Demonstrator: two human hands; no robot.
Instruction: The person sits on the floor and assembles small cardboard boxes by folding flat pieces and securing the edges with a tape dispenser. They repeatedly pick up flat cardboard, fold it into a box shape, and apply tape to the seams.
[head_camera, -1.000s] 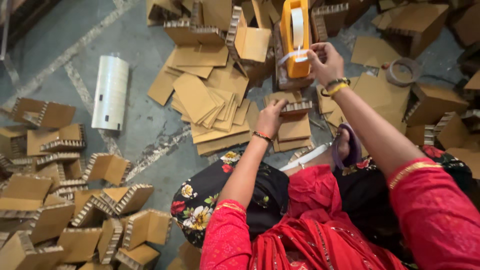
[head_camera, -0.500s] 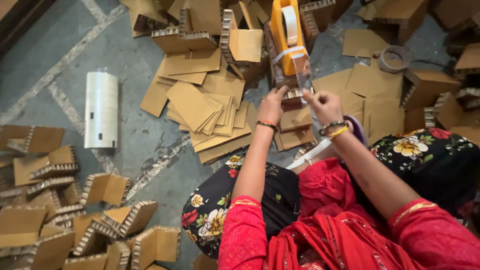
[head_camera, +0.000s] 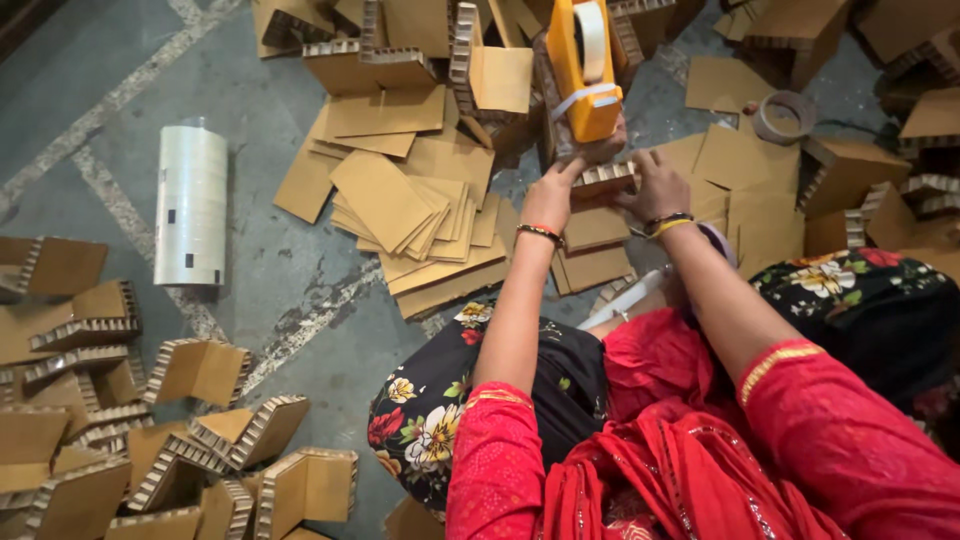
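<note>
My left hand (head_camera: 549, 195) and my right hand (head_camera: 657, 184) both grip a small honeycomb cardboard piece (head_camera: 604, 178) held between them above the floor. An orange tape dispenser (head_camera: 582, 66) with a white roll stands upright just behind that piece, touching it or very close. Red sleeves cover my upper arms, and bangles circle both wrists. Flat brown cardboard sheets (head_camera: 410, 205) lie fanned out on the floor left of my hands.
A stack of clear tape rolls (head_camera: 190, 205) lies on the grey floor at the left. Folded honeycomb corner pieces (head_camera: 200, 440) pile up at the lower left and along the top. A used tape ring (head_camera: 782, 116) lies at the upper right among more cardboard.
My right hand let go of the dispenser's top and came down to the cardboard piece. Both hands now hold that piece together below the dispenser.
</note>
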